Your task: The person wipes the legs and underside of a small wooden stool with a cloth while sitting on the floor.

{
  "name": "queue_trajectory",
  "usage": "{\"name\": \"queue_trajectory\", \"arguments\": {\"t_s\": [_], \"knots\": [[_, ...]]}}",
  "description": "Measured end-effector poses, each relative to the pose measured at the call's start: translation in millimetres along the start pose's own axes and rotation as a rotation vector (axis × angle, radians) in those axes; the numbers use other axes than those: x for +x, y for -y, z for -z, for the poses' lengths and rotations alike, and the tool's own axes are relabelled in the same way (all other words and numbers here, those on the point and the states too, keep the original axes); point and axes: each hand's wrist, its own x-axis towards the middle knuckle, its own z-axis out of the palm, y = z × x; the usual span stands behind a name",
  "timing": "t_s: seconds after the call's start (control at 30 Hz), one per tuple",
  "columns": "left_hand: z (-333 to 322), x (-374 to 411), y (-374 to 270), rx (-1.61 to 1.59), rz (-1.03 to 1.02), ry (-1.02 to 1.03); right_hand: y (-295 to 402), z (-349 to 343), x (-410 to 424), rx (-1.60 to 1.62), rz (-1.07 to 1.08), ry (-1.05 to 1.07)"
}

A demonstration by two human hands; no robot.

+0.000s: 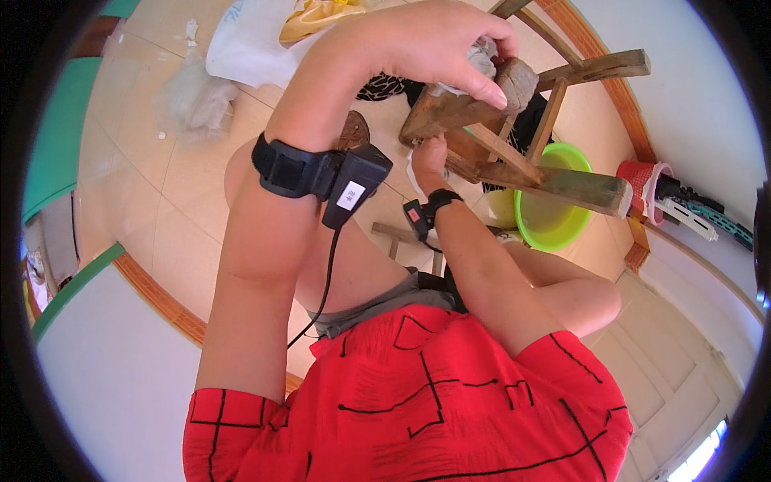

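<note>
A worn wooden stool [512,108] is tipped on its side before me, its legs pointing to the right. My left hand [446,51] curves over the seat's end and presses a crumpled greyish cloth [482,57] against the wood. Below it, my right hand [430,156] is closed at the lower edge of the seat, gripping the stool there. Something whitish shows beside that hand, too hidden to name. Both wrists carry black straps with small devices.
A lime-green basin [581,181] stands under the stool's legs. Right of it, a red basket [635,175] holds toy guns [692,220] by the wall. A white plastic bag [247,48] and a clear plastic bag [196,102] lie on the tiled floor. Another low wooden piece [391,232] is near my legs.
</note>
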Motion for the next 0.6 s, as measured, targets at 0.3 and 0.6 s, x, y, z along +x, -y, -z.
{"name": "queue_trajectory", "arguments": {"t_s": [0.3, 0.6], "knots": [[-2.2, -2.9, -1.7, 0.017, -0.008, -0.014, -97.4, 52.7, -38.6, -0.453, -0.147, 0.210], [-2.1, -1.6, 1.0, -0.012, -0.023, -0.025, -17.8, 29.4, 7.7, 0.072, 0.045, 0.127]]}}
